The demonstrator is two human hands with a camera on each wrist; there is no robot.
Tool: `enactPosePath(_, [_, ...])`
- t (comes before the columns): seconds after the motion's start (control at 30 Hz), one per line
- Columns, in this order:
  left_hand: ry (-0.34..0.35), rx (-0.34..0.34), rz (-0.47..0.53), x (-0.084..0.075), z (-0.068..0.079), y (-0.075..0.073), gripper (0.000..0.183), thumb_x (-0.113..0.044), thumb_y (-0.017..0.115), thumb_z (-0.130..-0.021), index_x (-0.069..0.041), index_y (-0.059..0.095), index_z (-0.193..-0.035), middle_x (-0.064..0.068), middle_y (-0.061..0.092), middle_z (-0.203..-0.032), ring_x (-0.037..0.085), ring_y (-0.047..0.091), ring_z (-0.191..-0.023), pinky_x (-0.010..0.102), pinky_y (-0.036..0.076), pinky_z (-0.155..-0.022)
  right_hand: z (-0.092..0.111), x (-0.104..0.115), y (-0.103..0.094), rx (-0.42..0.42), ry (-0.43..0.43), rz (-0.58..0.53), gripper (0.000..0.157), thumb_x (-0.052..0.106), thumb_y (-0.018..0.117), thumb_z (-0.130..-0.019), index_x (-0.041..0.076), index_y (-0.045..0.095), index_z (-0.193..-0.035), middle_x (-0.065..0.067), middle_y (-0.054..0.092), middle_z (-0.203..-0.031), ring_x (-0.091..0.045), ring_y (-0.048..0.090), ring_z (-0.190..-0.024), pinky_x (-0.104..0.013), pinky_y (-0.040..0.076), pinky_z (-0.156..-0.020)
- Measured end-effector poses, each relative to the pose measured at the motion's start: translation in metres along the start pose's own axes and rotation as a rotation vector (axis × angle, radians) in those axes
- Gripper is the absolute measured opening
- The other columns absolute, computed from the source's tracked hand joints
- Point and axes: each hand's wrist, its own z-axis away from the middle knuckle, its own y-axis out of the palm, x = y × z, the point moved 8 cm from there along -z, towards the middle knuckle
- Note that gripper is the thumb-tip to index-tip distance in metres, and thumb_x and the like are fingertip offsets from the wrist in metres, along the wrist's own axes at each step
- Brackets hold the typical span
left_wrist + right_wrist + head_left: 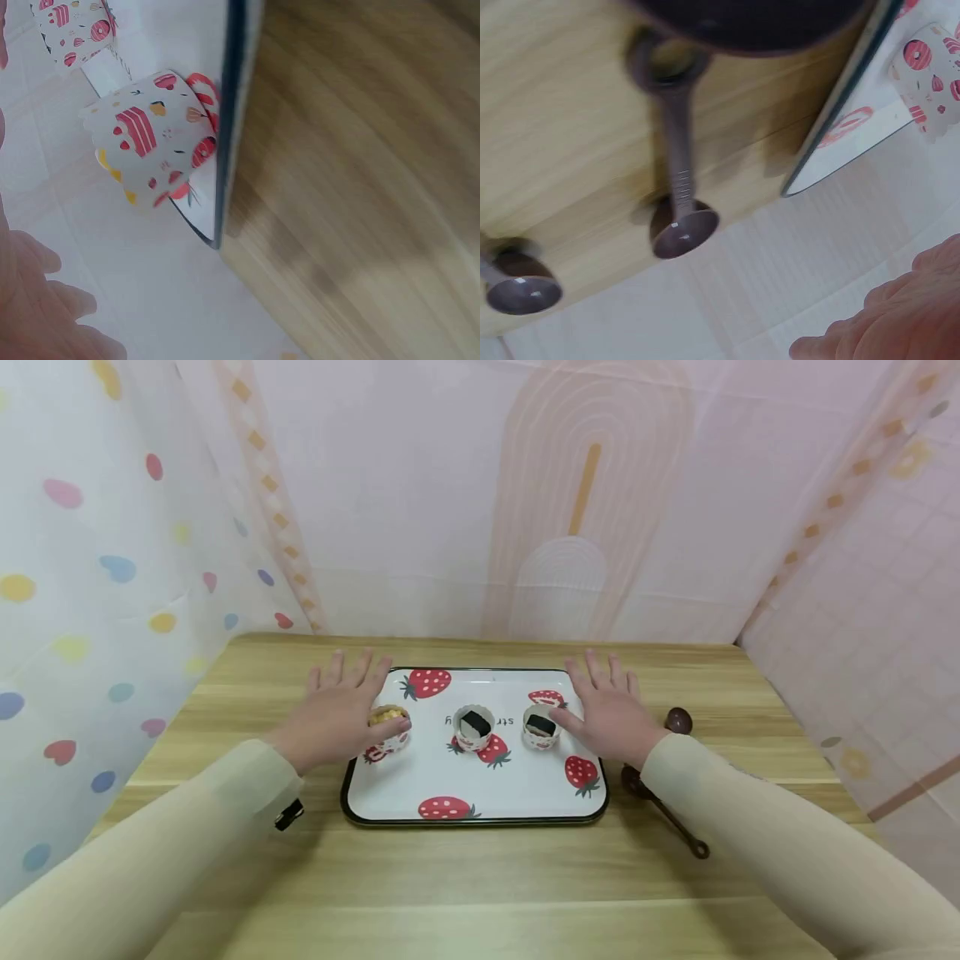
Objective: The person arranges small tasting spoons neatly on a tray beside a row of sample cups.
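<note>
Head view: on the counter (480, 881), a tray (397, 793) is bearing a left cup (393, 744) of yellow pieces (384, 716) — middle cup (471, 745) and right cup (540, 743) each holding a black-and-white piece (476, 723). Left hand (330, 717) and right hand (617, 718) are hovering, spread, near the outer cups. Left wrist: yellow is showing at the left cup's rim. Right wrist: dark spoons (678, 139) are lying beside the tray.

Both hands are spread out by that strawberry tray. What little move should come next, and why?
Perhaps the right hand should lower slightly toward the rightmost white printed paper cup with a black-and-white block inside, on the white rectangular strawberry-print tray. That hand is open and empty, and in the head view it appears closer to this cup than to the other two.
</note>
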Motion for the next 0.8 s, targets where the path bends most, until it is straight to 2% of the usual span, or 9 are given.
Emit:
enactPosePath(0.23, [0.001, -0.016, 0.002, 0.015, 0.016, 0.002, 0.105, -0.074, 0.052, -0.098, -0.012, 0.01, -0.171, 0.027, 0.008, -0.175, 0.064, -0.001, -0.156, 0.082, 0.002, -0.119, 0.015, -0.017, -0.008, -0.006, -0.025, -0.001, 0.08, 0.052, 0.042, -0.111, 0.013, 0.007, -0.171, -0.026, 0.001, -0.176, -0.057, -0.007, -0.159, -0.074, 0.001, -0.125])
enactPosePath(0.5, [0.017, 0.02, -0.038, 0.024, 0.034, 0.008, 0.106, -0.077, 0.047, -0.099, -0.008, 0.01, -0.17, 0.028, 0.006, -0.175, 0.066, 0.001, -0.154, 0.083, 0.006, -0.118, 0.037, -0.034, -0.019, -0.029, -0.067, 0.0, 0.069, 0.032, 0.049, -0.112, 0.01, 0.018, -0.17, -0.031, 0.014, -0.173, -0.062, 0.009, -0.156, -0.07, 0.009, -0.127])
enactPosePath(0.67, [0.021, 0.052, -0.046, 0.027, 0.042, 0.016, 0.106, -0.075, 0.051, -0.098, -0.005, 0.015, -0.169, 0.029, 0.008, -0.174, 0.067, 0.005, -0.154, 0.083, 0.009, -0.118, 0.053, -0.042, -0.02, -0.006, -0.064, -0.023, 0.064, 0.023, 0.052, -0.111, 0.007, 0.027, -0.167, -0.033, 0.023, -0.17, -0.062, 0.019, -0.154, -0.069, 0.017, -0.126])
enactPosePath(0.8, [0.016, 0.087, -0.041, 0.03, 0.047, 0.025, 0.106, -0.074, 0.051, -0.099, -0.003, 0.016, -0.168, 0.031, 0.01, -0.173, 0.068, 0.007, -0.153, 0.083, 0.008, -0.118, 0.066, -0.049, -0.021, -0.003, -0.055, -0.034, 0.062, 0.021, 0.053, -0.11, 0.005, 0.031, -0.166, -0.033, 0.032, -0.166, -0.057, 0.033, -0.151, -0.067, 0.029, -0.122])
